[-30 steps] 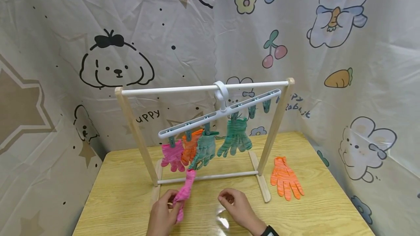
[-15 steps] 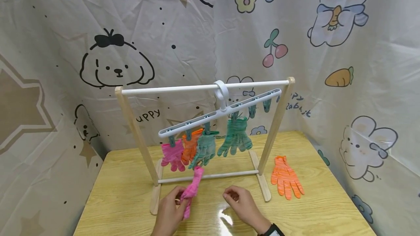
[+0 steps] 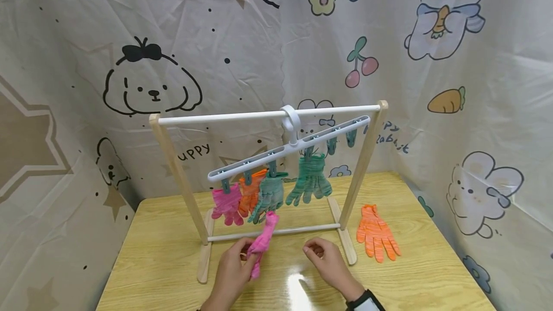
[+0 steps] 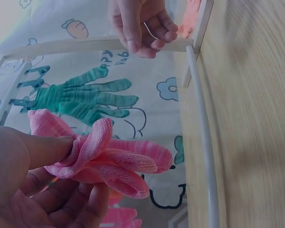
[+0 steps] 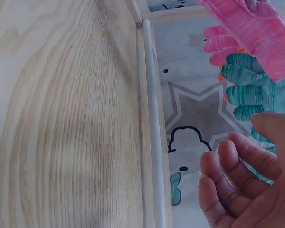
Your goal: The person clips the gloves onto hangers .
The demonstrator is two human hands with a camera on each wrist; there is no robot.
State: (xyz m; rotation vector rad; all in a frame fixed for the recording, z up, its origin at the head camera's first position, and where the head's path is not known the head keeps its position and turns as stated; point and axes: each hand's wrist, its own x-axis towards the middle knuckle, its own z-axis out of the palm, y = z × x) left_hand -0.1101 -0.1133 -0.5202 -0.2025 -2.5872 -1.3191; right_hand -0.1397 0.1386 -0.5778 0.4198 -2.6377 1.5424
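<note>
My left hand (image 3: 235,265) pinches a pink knit glove (image 3: 262,243) between thumb and fingers, in front of the rack. In the left wrist view the glove (image 4: 114,159) is bunched, its fingers pointing away from the thumb. My right hand (image 3: 329,263) hovers to the right with loosely curled fingers and holds nothing; the right wrist view shows the bare fingers (image 5: 242,175). Behind them, a white clip hanger (image 3: 259,157) hangs tilted, bearing a pink glove (image 3: 227,204), an orange glove (image 3: 250,193), a grey-green glove (image 3: 271,195) and a green glove (image 3: 309,179).
The hanger hooks over the top bar (image 3: 224,118) of a wooden rack (image 3: 367,157) on the wood table (image 3: 160,248). Two bare clips (image 3: 351,138) are at the hanger's right end. An orange glove (image 3: 377,234) lies flat right of the rack. Printed curtains enclose the table.
My left hand has moved right and slightly up, away from me, carrying the pink glove. My right hand has shifted a little right and up. The hanging gloves stay put.
</note>
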